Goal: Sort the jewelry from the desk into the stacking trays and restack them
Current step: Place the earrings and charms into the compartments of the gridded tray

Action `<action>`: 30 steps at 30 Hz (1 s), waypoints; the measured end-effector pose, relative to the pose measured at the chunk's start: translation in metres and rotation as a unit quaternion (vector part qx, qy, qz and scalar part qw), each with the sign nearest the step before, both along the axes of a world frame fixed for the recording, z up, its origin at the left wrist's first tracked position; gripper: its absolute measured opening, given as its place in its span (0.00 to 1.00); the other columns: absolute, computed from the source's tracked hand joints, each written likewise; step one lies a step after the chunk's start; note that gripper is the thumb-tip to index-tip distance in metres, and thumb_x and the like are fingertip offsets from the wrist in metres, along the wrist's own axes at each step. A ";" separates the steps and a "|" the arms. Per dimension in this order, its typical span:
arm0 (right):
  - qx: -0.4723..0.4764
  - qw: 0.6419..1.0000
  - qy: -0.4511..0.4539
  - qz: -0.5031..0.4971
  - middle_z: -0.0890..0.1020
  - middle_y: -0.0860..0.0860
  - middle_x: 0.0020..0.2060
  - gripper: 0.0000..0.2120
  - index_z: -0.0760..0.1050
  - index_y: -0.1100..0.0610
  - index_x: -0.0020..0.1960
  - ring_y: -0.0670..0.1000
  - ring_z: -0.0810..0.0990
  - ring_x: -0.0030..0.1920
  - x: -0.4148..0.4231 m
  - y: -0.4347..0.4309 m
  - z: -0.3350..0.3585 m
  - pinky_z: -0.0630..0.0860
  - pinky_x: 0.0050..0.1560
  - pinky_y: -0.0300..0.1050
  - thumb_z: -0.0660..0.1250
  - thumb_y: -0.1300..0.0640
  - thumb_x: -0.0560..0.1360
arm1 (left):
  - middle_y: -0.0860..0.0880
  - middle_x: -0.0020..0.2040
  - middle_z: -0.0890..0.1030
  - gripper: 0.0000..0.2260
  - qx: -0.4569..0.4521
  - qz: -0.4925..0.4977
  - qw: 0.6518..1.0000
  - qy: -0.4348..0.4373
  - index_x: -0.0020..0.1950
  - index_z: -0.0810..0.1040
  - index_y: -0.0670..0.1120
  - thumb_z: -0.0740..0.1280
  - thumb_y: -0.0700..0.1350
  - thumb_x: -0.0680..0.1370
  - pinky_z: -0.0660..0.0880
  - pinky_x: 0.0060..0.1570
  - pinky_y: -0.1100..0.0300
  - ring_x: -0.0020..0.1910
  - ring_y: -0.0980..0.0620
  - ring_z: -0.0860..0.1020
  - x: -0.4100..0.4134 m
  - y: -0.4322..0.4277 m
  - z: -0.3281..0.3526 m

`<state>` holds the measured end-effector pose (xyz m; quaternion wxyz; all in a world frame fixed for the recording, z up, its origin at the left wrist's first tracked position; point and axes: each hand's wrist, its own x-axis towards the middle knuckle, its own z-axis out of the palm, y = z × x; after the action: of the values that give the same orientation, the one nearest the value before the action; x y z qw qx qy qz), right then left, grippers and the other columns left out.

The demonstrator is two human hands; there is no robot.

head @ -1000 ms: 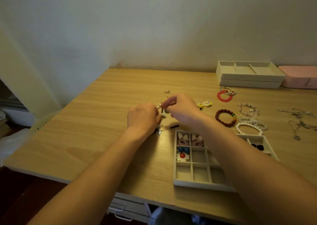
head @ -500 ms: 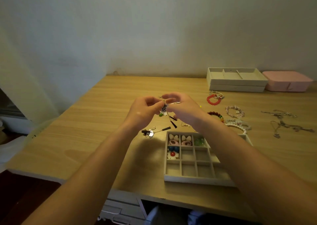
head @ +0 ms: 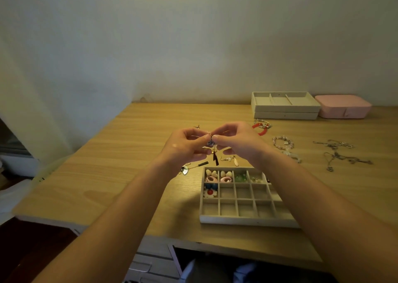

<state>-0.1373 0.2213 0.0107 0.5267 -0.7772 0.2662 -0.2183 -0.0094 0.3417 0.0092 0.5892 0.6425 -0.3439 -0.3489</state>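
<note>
Above the desk, my left hand (head: pixel 186 148) and my right hand (head: pixel 238 141) meet fingertip to fingertip, both pinching a small dangling earring (head: pixel 211 144) with a patterned bead and a dark tassel. Below them lies a grey compartment tray (head: pixel 247 217) whose back cells hold shell, pink ring, green and flower pieces. A fan-shaped earring (head: pixel 187 169) with a dark tassel lies left of the tray, and a leaf earring (head: pixel 233 159) lies behind it. Two stacked grey trays (head: pixel 285 114) stand at the back.
A pink box (head: pixel 342 106) sits at the back right. A red bracelet (head: pixel 261 128), a pale bead bracelet (head: pixel 283 141) and tangled silver necklaces (head: pixel 340 153) lie on the right of the desk. A tiny hook (head: pixel 197 126) lies behind my hands. Drawers show under the desk edge.
My hands rose off the desk and came together with the earring lifted between them; the camera tilted upward, so the desk sits lower in view.
</note>
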 end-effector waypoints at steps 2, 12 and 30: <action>0.010 1.000 -0.019 0.004 0.86 0.51 0.48 0.05 0.81 0.53 0.55 0.51 0.85 0.51 -0.005 0.000 0.003 0.83 0.55 0.47 0.71 0.57 0.79 | 0.43 0.49 0.86 0.09 -0.003 -0.002 1.000 -0.001 0.55 0.81 0.42 0.73 0.41 0.76 0.82 0.42 0.61 0.42 0.49 0.84 -0.002 0.001 0.003; 0.149 0.984 -0.085 0.043 0.81 0.59 0.54 0.10 0.77 0.58 0.61 0.54 0.84 0.41 -0.026 0.003 0.008 0.83 0.54 0.52 0.69 0.62 0.80 | 0.44 0.43 0.84 0.05 -0.029 -0.021 0.999 0.039 0.51 0.84 0.44 0.71 0.37 0.77 0.80 0.47 0.58 0.42 0.50 0.82 -0.010 0.006 0.012; 0.159 0.986 0.039 0.035 0.83 0.59 0.47 0.06 0.84 0.62 0.53 0.53 0.80 0.43 -0.060 -0.003 -0.005 0.81 0.41 0.42 0.70 0.66 0.78 | 0.45 0.46 0.87 0.05 -0.009 0.044 0.996 -0.083 0.52 0.84 0.44 0.72 0.38 0.77 0.83 0.45 0.58 0.44 0.50 0.85 -0.018 0.011 0.019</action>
<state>-0.1969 0.2180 0.0055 0.6400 -0.7002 0.2910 -0.1242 -0.0274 0.3528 0.0284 0.5790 0.6787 -0.3659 -0.2651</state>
